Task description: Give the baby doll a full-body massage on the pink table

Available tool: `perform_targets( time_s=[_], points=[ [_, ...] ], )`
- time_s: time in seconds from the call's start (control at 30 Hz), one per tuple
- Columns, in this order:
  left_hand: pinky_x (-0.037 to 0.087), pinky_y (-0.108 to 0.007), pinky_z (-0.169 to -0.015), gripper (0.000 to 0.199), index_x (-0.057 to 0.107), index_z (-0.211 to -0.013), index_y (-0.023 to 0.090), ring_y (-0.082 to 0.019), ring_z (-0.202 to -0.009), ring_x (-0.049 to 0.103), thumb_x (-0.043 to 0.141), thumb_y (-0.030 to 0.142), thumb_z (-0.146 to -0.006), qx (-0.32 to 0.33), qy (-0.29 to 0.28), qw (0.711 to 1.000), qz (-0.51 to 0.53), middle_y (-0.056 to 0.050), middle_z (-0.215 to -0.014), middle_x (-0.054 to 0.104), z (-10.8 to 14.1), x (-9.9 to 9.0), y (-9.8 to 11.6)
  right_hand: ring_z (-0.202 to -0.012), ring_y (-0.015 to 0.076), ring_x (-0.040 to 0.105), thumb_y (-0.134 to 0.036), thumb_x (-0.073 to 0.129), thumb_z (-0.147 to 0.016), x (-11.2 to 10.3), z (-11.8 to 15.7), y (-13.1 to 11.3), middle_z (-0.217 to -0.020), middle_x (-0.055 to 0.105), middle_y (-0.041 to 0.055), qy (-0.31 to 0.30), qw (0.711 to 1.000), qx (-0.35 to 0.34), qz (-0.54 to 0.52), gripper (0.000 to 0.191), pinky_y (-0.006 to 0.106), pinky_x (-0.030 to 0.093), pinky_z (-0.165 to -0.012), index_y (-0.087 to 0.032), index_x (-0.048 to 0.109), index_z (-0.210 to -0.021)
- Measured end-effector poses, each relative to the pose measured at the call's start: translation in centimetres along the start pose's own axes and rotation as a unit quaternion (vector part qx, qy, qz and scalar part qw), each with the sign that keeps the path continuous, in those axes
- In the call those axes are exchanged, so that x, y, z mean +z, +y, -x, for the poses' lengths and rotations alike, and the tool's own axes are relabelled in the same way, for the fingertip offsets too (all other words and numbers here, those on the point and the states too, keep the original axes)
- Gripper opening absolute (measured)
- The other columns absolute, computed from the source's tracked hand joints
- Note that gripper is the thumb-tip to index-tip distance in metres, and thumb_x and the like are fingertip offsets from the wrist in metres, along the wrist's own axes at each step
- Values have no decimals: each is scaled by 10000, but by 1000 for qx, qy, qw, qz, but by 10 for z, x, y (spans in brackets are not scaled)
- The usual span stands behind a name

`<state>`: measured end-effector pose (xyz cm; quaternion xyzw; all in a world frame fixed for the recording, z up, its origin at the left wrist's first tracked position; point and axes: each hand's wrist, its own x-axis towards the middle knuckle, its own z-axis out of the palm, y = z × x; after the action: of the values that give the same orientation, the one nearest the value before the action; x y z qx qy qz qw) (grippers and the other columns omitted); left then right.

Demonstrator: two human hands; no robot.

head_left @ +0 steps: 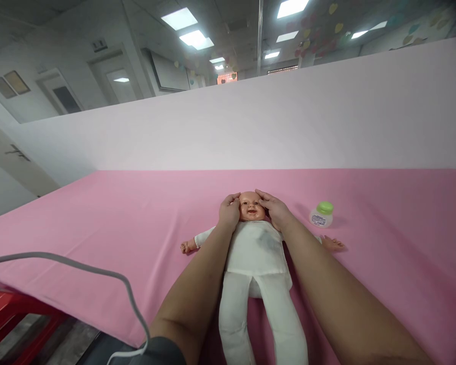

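A baby doll [256, 248] in white cloth clothing lies on its back on the pink sheet, head toward the far wall and arms spread. My left hand [230, 210] rests against the left side of its head. On the other side, my right hand [274, 207] touches the head near the temple, its fingers stretched out and somewhat apart. The fingers of my left hand are also extended, cupped along the head. Neither hand is closed round anything. A small clear jar [321, 215] with a green lid stands right of my right hand.
The pink sheet [117, 218] covers the table up to a white wall [251, 126] with glass above. A grey cable [99, 269] curves over the lower left. A red stool [7, 314] stands below the table's left edge.
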<state>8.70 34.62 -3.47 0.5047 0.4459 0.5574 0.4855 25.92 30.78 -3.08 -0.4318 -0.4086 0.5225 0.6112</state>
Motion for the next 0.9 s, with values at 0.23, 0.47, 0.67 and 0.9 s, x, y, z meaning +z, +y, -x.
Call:
perform_targets(
  time_s=[0.23, 0.47, 0.67, 0.9],
  points=[
    [534, -397, -970, 480, 756, -1164, 246, -280, -1109, 686, 852, 492, -764, 33, -26, 998, -42, -105, -1216, 737, 13, -1, 10, -1387, 301, 577, -357, 862, -763, 8, 9, -10, -1516, 606, 67, -11, 999, -22, 22, 627, 444, 499, -1154, -278, 677, -1357],
    [553, -380, -918, 502, 745, -1131, 224, -273, -1062, 703, 903, 455, -715, 12, -32, 999, -25, -123, -1220, 721, 12, 0, 13, -1291, 309, 650, -377, 914, -718, 12, 7, -10, -1420, 675, 86, 10, 999, -23, 30, 626, 452, 555, -1092, -263, 693, -1292],
    [560, -359, -882, 459, 749, -1118, 200, -245, -994, 715, 873, 433, -742, -1, -14, 999, -44, -108, -1135, 753, 9, 3, 14, -1291, 292, 648, -414, 878, -747, 10, -1, -1, -1354, 717, 62, 35, 997, -42, 53, 554, 482, 518, -1125, -269, 713, -1255],
    [550, -362, -936, 297, 784, -1078, 210, -235, -1021, 712, 758, 373, -831, -5, -5, 1000, -23, -83, -1087, 784, 8, 3, 15, -1298, 290, 644, -433, 775, -845, 4, -8, 5, -1357, 720, 49, 32, 998, -34, 41, 408, 475, 509, -1140, -286, 748, -1224]
  ],
)
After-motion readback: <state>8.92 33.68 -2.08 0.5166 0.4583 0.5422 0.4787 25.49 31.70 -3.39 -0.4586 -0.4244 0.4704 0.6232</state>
